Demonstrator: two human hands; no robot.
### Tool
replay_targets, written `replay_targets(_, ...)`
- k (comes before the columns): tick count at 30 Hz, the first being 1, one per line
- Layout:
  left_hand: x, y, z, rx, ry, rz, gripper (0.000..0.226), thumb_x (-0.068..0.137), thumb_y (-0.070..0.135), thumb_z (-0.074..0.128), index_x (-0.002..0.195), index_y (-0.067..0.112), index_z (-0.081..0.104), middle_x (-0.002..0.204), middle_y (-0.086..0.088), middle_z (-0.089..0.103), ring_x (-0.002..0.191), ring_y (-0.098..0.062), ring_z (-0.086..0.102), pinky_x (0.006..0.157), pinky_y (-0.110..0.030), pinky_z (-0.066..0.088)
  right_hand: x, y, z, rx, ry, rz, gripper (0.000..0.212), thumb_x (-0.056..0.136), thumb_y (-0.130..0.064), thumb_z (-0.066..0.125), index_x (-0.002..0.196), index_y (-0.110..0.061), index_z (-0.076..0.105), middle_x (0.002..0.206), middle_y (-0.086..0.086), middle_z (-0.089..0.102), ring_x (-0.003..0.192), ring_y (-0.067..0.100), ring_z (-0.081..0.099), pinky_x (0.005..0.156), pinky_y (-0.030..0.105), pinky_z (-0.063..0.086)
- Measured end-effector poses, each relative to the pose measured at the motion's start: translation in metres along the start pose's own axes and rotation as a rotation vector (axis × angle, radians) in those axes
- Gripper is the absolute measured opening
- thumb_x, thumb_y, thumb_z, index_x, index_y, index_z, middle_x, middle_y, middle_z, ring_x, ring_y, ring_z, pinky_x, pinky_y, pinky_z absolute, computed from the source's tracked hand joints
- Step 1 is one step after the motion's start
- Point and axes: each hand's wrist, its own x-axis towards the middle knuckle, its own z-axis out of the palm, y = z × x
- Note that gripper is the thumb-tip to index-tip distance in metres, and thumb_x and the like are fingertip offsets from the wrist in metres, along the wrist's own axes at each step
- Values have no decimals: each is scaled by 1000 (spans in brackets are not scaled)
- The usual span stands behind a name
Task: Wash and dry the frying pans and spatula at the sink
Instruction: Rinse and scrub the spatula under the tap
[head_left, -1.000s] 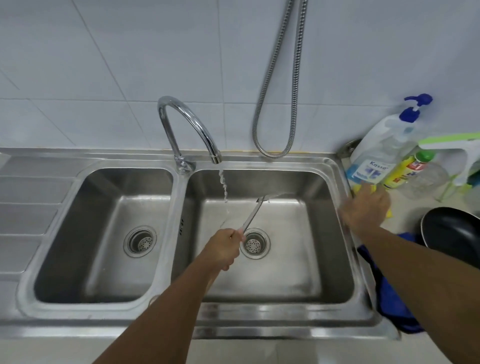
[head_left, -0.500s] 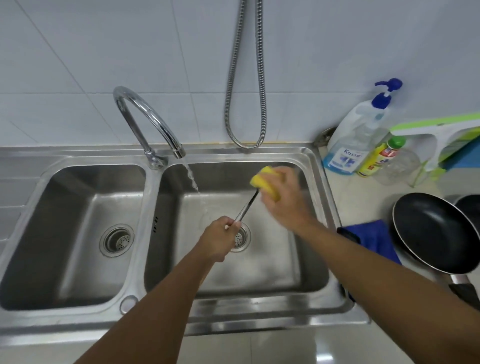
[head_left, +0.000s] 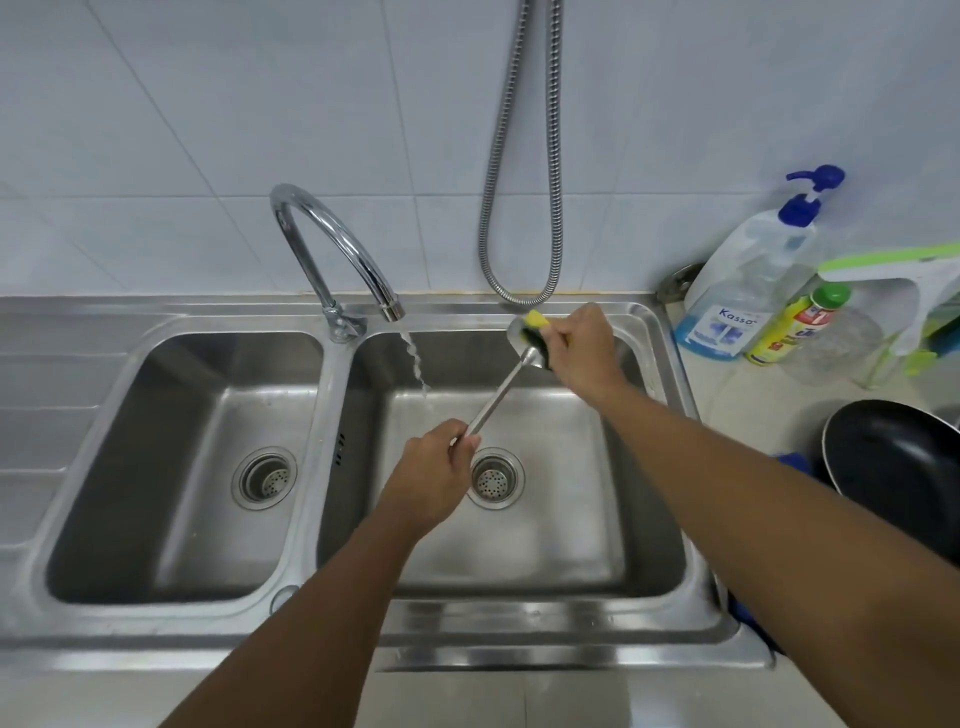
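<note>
Your left hand (head_left: 431, 467) grips the spatula (head_left: 498, 395) by its handle end over the right sink basin (head_left: 545, 545); your right hand (head_left: 582, 348) clamps the yellow sponge (head_left: 537, 325) on the blade. Brace the handle firmly, scrub both faces, and bring the blade under the tap stream (head_left: 415, 364).

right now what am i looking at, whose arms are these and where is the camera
There is no machine here: these are a person's two bare arms, filmed by one camera worn on their head, looking down at a double steel sink. The left hand grips the handle of a metal spatula over the right basin, and the right hand holds a yellow sponge against its blade. Water runs from the tap. On the counter to the right are a black frying pan, a soap bottle and a blue cloth.
</note>
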Motion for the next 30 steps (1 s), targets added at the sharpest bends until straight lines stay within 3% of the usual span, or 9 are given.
replay_targets(2,2,-1,-8,6,12,36,21,105,33,52,96,17,62,68,3,56,65,-18,51,62,-30,38,8,-7,-7,32,-94,22,28,99,-19,64,75,-9,76,80,8,52,78,21,49,72,28,37)
replay_targets(6,2,-10,-17,4,15,94,21,105,32,52,98,15,63,68,-5,60,56,-17,51,57,-35,44,-11,-24,2,199,-148,-119,16,96,-16,67,95,-10,82,95,3,52,84,3,52,72,7,34)
replay_targets(9,-2,-16,-16,33,-13,151,23,105,37,49,102,18,62,68,-3,60,60,-20,52,61,-40,50,15,-6,-7,92,-128,102,28,100,-26,60,87,-9,77,101,13,62,97,25,61,76,27,36)
replay_targets(11,3,-15,-15,48,-20,157,24,106,40,47,104,20,60,69,2,58,69,-22,51,66,-41,51,23,0,-12,90,-99,140,31,101,-28,57,92,-7,77,104,13,65,104,29,61,80,30,39)
replay_targets(17,12,11,-18,27,-40,30,37,109,40,37,97,14,61,80,-3,62,77,-27,59,72,-44,52,-42,-22,9,152,218,-214,25,95,-13,64,114,-23,78,110,-1,57,105,23,54,94,36,43)
replay_targets(21,16,41,-11,-535,-200,-399,37,110,41,30,89,17,49,49,5,37,38,-13,34,37,-21,27,-81,-31,28,193,72,-463,29,96,-8,65,122,-17,75,121,13,54,115,30,51,103,34,41)
replay_targets(23,12,43,-17,-855,-384,-588,40,110,41,28,79,20,43,45,6,23,30,-8,19,36,-11,16,-75,-26,24,199,73,-450,29,97,-6,64,124,-14,73,119,13,49,114,24,52,104,30,43)
replay_targets(27,3,37,-28,-1029,-579,-653,50,109,42,31,66,20,44,43,6,21,27,-6,17,33,-9,15,-54,-26,11,173,162,-315,25,97,-5,62,119,-14,71,111,6,47,102,12,53,95,26,49)
replay_targets(30,-1,36,-28,-1071,-582,-657,53,109,43,32,63,20,45,43,6,22,26,-5,18,31,-10,15,-64,-34,15,136,89,-460,25,98,0,57,114,-11,73,106,9,51,97,15,58,92,22,48)
